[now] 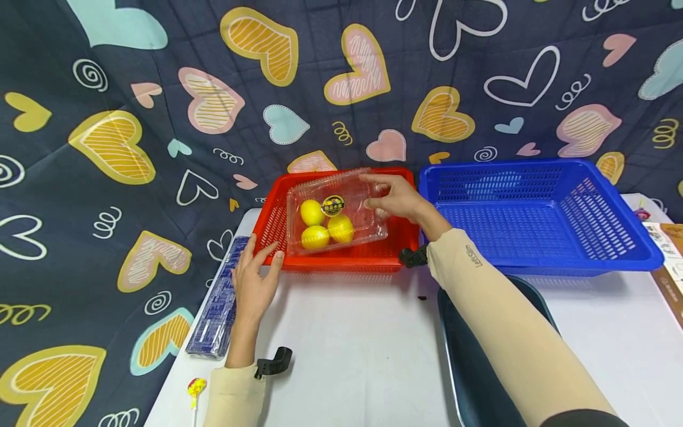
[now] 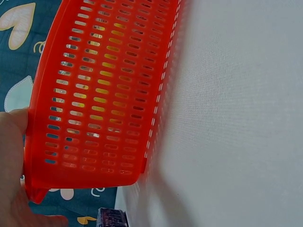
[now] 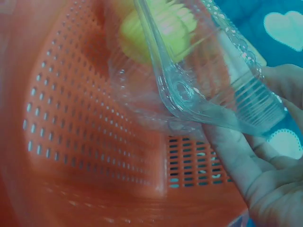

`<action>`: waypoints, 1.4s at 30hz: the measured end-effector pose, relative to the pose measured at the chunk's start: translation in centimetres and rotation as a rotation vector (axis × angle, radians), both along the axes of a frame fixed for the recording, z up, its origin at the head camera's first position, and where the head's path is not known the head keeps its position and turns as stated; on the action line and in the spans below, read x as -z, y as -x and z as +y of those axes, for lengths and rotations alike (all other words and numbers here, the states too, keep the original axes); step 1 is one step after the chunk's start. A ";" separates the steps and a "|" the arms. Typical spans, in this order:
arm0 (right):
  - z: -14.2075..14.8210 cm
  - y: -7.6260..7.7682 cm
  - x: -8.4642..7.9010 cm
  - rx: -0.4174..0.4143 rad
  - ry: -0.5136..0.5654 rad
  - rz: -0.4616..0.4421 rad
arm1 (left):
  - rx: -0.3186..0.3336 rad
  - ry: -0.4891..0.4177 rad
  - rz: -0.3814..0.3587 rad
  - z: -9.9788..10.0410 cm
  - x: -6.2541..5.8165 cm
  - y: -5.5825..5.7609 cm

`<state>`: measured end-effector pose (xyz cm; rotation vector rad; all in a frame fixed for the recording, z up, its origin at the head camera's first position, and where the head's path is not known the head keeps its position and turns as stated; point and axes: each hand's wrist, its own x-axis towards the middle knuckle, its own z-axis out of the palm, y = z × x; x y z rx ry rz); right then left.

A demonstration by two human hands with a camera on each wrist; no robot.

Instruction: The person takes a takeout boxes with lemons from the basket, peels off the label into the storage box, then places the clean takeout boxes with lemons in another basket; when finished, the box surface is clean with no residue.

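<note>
Centre frame: your right grip (image 1: 396, 198) pinched clear box (image 1: 358, 207) of yellow fruits (image 1: 315, 237) over red basket (image 1: 341, 262). Left of centre: your left grip (image 1: 255, 287), spread, touched red basket.

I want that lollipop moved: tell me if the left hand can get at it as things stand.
Probably yes: the lollipop lies beside the left sleeve with nothing over it, though the left hand, at the red basket's rim, must draw back first.
</note>
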<state>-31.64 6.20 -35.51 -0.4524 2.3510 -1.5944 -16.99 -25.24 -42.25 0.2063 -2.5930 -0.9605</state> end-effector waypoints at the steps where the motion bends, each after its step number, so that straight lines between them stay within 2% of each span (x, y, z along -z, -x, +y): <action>1: 0.1 0.0 0.0 0.007 -0.006 0.020 | 0.000 -0.001 -0.002 0.0 0.0 0.0; 7: 0.5 -0.4 -0.5 0.026 -0.004 0.126 | 0.003 -0.001 0.002 0.0 0.0 -0.1; 20: 3.2 -2.9 -3.5 -0.002 0.004 0.271 | 0.002 -0.003 0.033 -0.3 0.3 0.0; 24: 4.1 -4.0 -4.4 0.005 0.015 0.261 | 0.008 -0.018 0.036 -0.1 0.2 0.0; 35: 6.3 -7.6 -6.6 0.108 -0.014 0.214 | -0.002 -0.012 -0.003 0.2 0.2 0.1; 42: 7.9 -10.1 -7.3 0.153 -0.038 0.181 | -0.006 0.000 -0.007 0.0 0.1 0.1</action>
